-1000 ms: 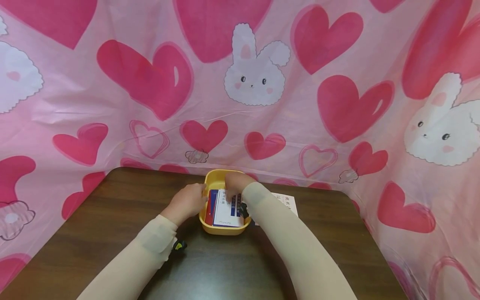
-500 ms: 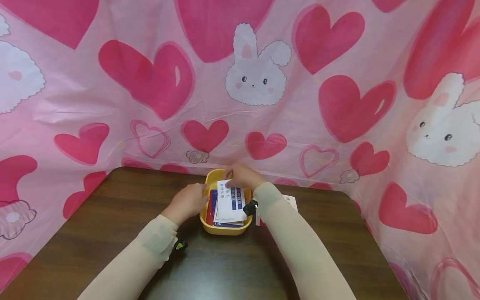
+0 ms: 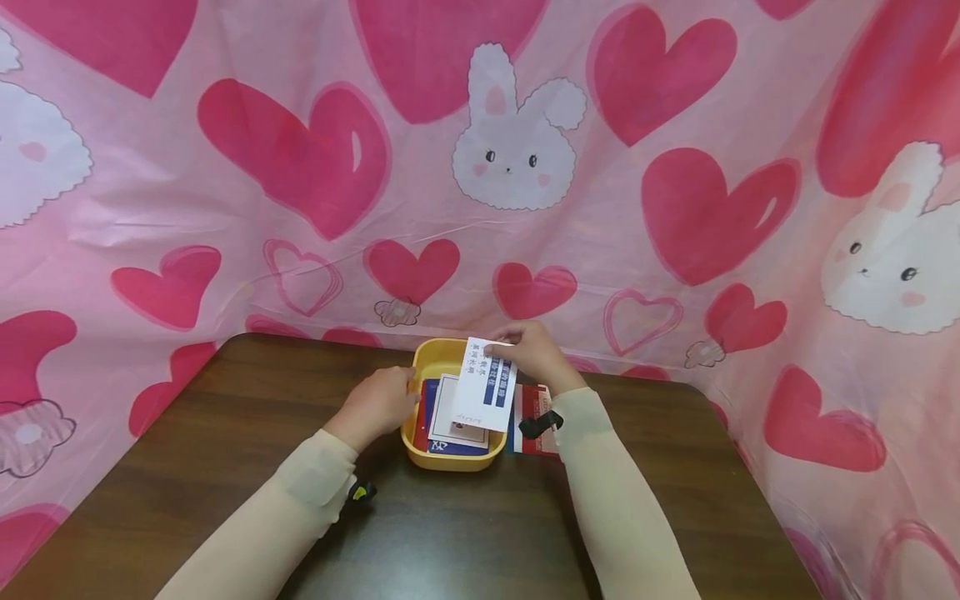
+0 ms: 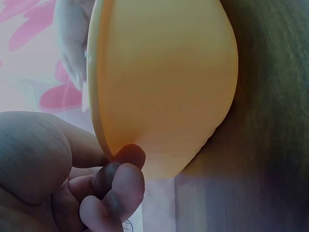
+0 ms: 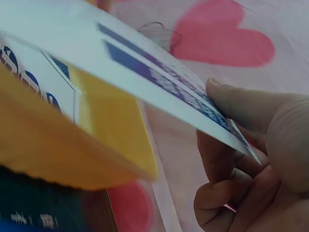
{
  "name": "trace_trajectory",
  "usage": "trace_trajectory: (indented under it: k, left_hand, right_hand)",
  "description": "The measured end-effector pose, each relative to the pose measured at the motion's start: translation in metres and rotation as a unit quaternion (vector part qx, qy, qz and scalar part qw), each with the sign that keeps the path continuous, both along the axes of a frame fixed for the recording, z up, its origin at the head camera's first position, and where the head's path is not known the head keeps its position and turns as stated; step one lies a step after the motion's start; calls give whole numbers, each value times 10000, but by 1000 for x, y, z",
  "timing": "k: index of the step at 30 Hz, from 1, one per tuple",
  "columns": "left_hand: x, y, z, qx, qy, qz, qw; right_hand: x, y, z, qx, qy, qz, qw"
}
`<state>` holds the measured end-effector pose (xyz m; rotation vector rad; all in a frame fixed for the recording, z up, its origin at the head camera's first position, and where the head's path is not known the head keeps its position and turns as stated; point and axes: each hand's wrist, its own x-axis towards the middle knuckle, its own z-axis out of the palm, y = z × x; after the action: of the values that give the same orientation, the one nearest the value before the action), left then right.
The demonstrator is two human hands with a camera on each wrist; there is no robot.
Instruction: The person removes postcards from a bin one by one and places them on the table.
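Note:
A yellow plastic tub (image 3: pixel 454 463) stands on the table. My left hand (image 3: pixel 377 406) pinches its left rim; in the left wrist view the thumb and fingers sit on either side of the tub wall (image 4: pixel 169 87). Above the tub's right side, my right hand (image 3: pixel 534 353) pinches a white printed card (image 3: pixel 472 393) with blue bands by its far edge. The right wrist view shows thumb on one face of that card (image 5: pixel 145 82) and fingers on the other. Under it in the tub lie a white bordered card (image 3: pixel 441 417), a blue card (image 3: pixel 435 447) and something red (image 3: pixel 421 433).
Right beside the tub lies a flat red, white and blue printed piece (image 3: pixel 534 404), partly behind the right wrist. The brown table (image 3: pixel 420 533) meets a pink curtain (image 3: pixel 420 167) with hearts and rabbits at the back and sides.
My right hand has lifted the white printed card from the stack in the tub and moved it up and right, uncovering the bordered card beneath. The left hand stays on the rim.

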<state>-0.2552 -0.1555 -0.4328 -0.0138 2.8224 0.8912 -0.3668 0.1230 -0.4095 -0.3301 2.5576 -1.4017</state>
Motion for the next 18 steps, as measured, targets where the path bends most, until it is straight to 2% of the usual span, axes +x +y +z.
trace_trajectory:
  k: [3,8,13,18]
  left_hand:
    - [-1,2,0,-82,65,-31,9999]
    - [-1,3,-1,-122,61,-36,9999]
    - [1,2,1,-98,-1,6,10000]
    - [1,0,1,-100,0,-19,9999]
  right_hand:
    - [2,18,0,-230,-16,-178,9996]
    - [3,51,1,-299,220,-508,9980]
    - [5,80,4,-634,-12,-759,9951]
    - [7,107,9,-455,-12,-917,9947]
